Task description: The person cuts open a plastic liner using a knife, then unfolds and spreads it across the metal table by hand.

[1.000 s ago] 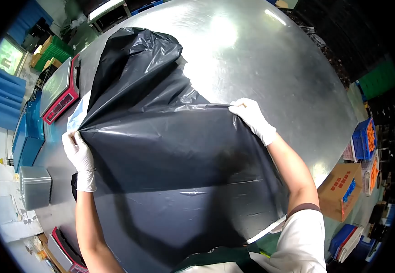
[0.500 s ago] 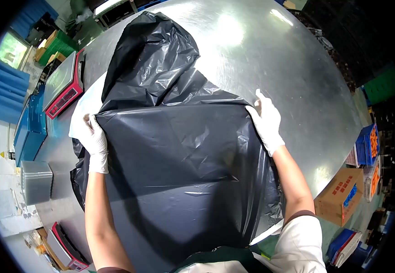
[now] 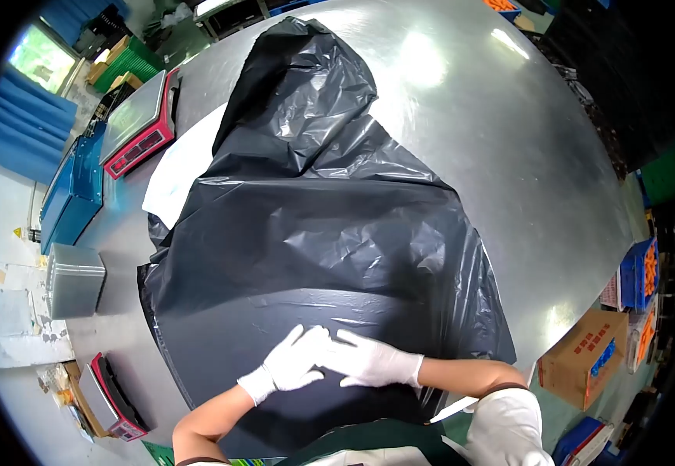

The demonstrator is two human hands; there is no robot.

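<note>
A large black plastic bag (image 3: 299,248) lies spread over the metal table, its upper end bunched and crumpled, its lower part fairly smooth. My left hand (image 3: 295,361), in a white glove, is over the lower part with fingers spread. From the other side my right hand (image 3: 372,362), also white-gloved, meets it, fingers outstretched and overlapping the left fingertips. Neither hand visibly holds anything. Whether the palms press on the plastic cannot be told. A white sheet (image 3: 182,175) shows from under the bag's left edge.
The metal table (image 3: 508,171) extends to the right. Along the left stand a red scale (image 3: 142,147), a blue box-shaped machine (image 3: 75,194), clear stacked containers (image 3: 77,281) and another red scale (image 3: 112,400). A cardboard box (image 3: 582,353) and a blue crate with orange items (image 3: 639,273) are at the right.
Both hands have let go of the bag's folded upper edge and come down toward my body, meeting at the middle. The bag's right side now spreads wider; the view has shifted slightly.
</note>
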